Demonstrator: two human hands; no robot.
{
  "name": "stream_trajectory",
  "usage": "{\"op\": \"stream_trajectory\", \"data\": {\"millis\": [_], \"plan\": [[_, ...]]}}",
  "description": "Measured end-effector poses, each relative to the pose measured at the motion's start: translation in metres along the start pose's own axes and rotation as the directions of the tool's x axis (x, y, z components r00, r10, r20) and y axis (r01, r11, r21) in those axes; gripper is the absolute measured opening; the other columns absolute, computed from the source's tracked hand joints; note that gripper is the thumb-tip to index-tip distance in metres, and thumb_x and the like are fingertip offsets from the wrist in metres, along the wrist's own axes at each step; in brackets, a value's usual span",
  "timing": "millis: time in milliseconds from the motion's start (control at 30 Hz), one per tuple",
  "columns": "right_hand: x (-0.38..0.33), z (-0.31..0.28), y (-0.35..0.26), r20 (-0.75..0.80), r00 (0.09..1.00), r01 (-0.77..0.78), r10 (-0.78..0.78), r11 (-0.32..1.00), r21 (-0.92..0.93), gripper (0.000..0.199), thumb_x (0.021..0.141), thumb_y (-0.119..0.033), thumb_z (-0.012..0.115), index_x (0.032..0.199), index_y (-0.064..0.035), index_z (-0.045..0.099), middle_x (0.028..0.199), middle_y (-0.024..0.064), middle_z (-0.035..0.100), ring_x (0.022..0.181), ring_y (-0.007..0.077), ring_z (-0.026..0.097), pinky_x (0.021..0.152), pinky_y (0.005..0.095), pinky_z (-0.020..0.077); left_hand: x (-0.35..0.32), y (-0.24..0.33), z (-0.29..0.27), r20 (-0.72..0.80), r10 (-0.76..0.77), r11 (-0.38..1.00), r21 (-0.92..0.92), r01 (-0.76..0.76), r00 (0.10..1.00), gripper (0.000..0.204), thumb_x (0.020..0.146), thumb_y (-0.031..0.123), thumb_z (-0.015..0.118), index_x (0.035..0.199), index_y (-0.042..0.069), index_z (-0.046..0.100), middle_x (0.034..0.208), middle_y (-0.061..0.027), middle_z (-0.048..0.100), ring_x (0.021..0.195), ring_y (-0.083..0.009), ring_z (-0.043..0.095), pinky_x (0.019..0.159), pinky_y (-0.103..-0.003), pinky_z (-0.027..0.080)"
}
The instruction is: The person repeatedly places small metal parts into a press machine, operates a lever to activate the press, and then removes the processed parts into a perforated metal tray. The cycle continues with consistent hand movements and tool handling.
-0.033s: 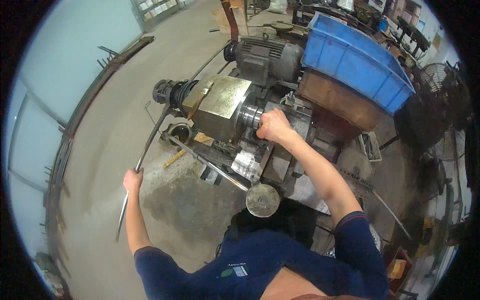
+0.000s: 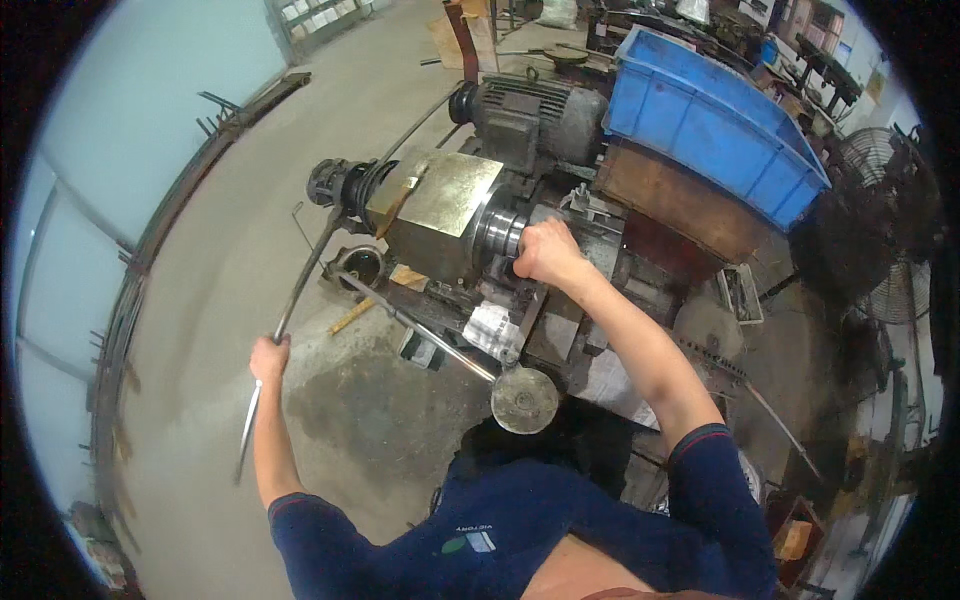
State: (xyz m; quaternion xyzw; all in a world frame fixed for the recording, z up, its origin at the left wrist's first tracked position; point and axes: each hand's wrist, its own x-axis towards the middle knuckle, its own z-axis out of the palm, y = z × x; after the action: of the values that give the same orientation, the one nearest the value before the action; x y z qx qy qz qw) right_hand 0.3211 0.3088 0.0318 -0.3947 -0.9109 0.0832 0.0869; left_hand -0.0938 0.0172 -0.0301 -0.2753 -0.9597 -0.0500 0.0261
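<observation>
My left hand [image 2: 269, 358] is wrapped round a long metal rod [image 2: 306, 268], which slants up to the pulley end of a lathe-like machine; its lower end sticks out below my fist. My right hand [image 2: 548, 250] is closed at the end of the machine's shiny steel spindle nose [image 2: 502, 231]. Its fingers curl away from view, so whatever they grip there is hidden. Behind the spindle sits the boxy headstock [image 2: 450, 190] with a bare metal cover. A brush-like tool [image 2: 402, 206] with a wooden handle lies on that cover.
An electric motor [image 2: 540, 122] stands behind the headstock. A blue crate [image 2: 700, 135] rests on a rusty box at the far right, near a caged fan [image 2: 880, 220]. Before me, a steel bar [image 2: 450, 348] leads to a round metal disc [image 2: 525, 400]. White cloth or paper [image 2: 492, 331] lies below the spindle.
My left hand and the rod have shifted very slightly to the right. My right hand stays at the spindle nose.
</observation>
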Motion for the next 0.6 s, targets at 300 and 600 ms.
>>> {"op": "stream_trajectory", "data": {"millis": [300, 600], "plan": [[0.003, 0.005, 0.003, 0.061, 0.998, -0.031, 0.030, 0.999, 0.017, 0.028, 0.052, -0.017, 0.062, 0.071, 0.0031, 0.064, 0.079, 0.0215, 0.062, 0.084, 0.0364, 0.056, 0.079, 0.0383, 0.0462, -0.104, 0.074, -0.015, -0.005, -0.056, 0.997, -0.047, 0.056, 0.998, 0.032, 0.069, 0.030, 0.058, 0.089, 0.005, 0.059, 0.082, -0.0187, 0.062, 0.079, -0.0371, 0.059, 0.072, -0.044, 0.047], [-0.046, -0.074, 0.020, -0.170, 0.977, 0.109, -0.129, 0.986, -0.124, 0.022, 0.051, -0.021, 0.058, 0.056, -0.0008, 0.062, 0.064, 0.0156, 0.058, 0.074, 0.0319, 0.050, 0.069, 0.0367, 0.0425, -0.084, 0.042, -0.034, 0.385, 0.220, 0.946, -0.309, -0.099, 0.896, 0.043, 0.066, 0.030, 0.066, 0.094, -0.002, 0.056, 0.073, -0.0179, 0.061, 0.071, -0.0287, 0.062, 0.064, -0.039, 0.047]]}}
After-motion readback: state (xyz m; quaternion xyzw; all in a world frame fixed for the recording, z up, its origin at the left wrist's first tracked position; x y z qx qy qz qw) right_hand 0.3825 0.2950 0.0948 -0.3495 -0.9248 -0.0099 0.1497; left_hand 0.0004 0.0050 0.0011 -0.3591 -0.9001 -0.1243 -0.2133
